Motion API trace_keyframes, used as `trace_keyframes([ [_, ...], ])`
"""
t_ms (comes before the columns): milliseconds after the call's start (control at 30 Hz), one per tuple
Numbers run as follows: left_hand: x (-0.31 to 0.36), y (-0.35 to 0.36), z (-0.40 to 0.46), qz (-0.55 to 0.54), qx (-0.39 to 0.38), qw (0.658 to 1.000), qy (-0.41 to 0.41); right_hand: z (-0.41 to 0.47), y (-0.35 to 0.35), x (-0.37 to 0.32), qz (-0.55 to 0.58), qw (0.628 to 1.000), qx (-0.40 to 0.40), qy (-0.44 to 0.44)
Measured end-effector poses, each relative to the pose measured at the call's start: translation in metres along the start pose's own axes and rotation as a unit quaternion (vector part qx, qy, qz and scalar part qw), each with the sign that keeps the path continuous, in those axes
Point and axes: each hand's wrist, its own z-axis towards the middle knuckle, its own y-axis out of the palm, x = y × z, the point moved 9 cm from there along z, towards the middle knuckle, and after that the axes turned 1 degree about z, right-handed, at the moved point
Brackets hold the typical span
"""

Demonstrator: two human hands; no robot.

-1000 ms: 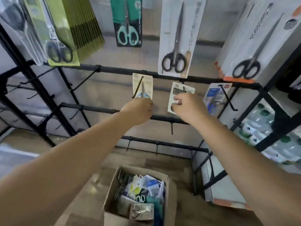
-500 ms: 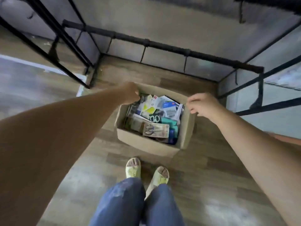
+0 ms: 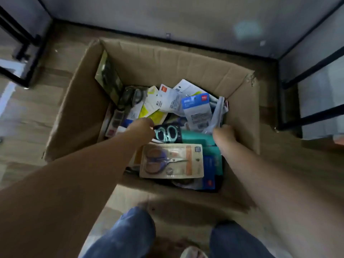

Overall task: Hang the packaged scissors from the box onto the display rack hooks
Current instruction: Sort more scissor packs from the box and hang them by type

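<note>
An open cardboard box (image 3: 167, 60) stands on the floor below me, filled with several packaged scissors. My left hand (image 3: 142, 129) is down inside it, fingers curled at the left edge of a black pack with teal-handled scissors (image 3: 167, 134); its grip is hidden. My right hand (image 3: 224, 135) is in the box's right side, closed on the lower end of a slim clear pack (image 3: 217, 112) that stands upright. A beige pack with purple-handled scissors (image 3: 171, 161) lies flat at the near side. A blue pack (image 3: 197, 108) lies behind. No rack hooks are in view.
Black rack frame bars stand at the left (image 3: 24, 53) and at the right (image 3: 312, 71), with a pale back panel (image 3: 186, 19) behind the box. The floor is wood-patterned. My knees in blue jeans (image 3: 126, 235) are at the bottom edge.
A second ago both hands were up at the rack hooks. The view dropped to the box, and both hands went from the box's rim down into the packs.
</note>
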Motion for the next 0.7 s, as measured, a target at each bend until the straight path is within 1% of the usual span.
trace_keyframes([
  [67,0.021,0.002,0.033,-0.003,0.049,0.998,0.042,0.022,0.007,-0.003,0.107,0.994,0.037,-0.004],
  [100,0.031,0.003,0.044,0.004,0.075,0.995,0.062,0.029,0.005,-0.006,0.149,0.986,0.072,-0.024],
  [133,0.037,0.003,0.050,0.009,0.103,0.992,0.077,0.036,0.006,-0.010,0.172,0.981,0.084,-0.043],
  [200,0.040,0.006,0.053,-0.009,0.151,0.985,0.087,0.044,0.013,-0.014,0.203,0.975,0.063,-0.060],
  [233,0.037,0.009,0.050,-0.032,0.161,0.983,0.083,0.045,0.016,-0.014,0.212,0.975,0.048,-0.055],
  [333,0.023,0.022,0.041,-0.089,0.136,0.985,0.055,0.041,0.020,-0.018,0.247,0.968,-0.017,-0.034],
  [367,0.020,0.023,0.041,-0.097,0.124,0.986,0.050,0.040,0.020,-0.023,0.241,0.969,-0.026,-0.048],
  [433,0.016,0.022,0.041,-0.100,0.112,0.988,0.043,0.035,0.019,-0.039,0.192,0.973,-0.014,-0.126],
  [533,0.011,0.020,0.044,-0.105,0.104,0.988,0.042,0.023,0.019,-0.065,0.042,0.967,0.044,-0.247],
  [567,0.010,0.020,0.045,-0.103,0.104,0.988,0.045,0.022,0.014,-0.073,-0.018,0.957,0.086,-0.277],
  [633,0.007,0.017,0.047,-0.094,0.105,0.989,0.050,0.017,-0.001,-0.095,-0.121,0.918,0.183,-0.329],
  [667,0.006,0.016,0.048,-0.090,0.104,0.989,0.052,0.013,-0.006,-0.107,-0.160,0.897,0.212,-0.354],
  [700,0.007,0.015,0.049,-0.088,0.100,0.990,0.055,0.013,-0.008,-0.116,-0.189,0.882,0.218,-0.372],
])
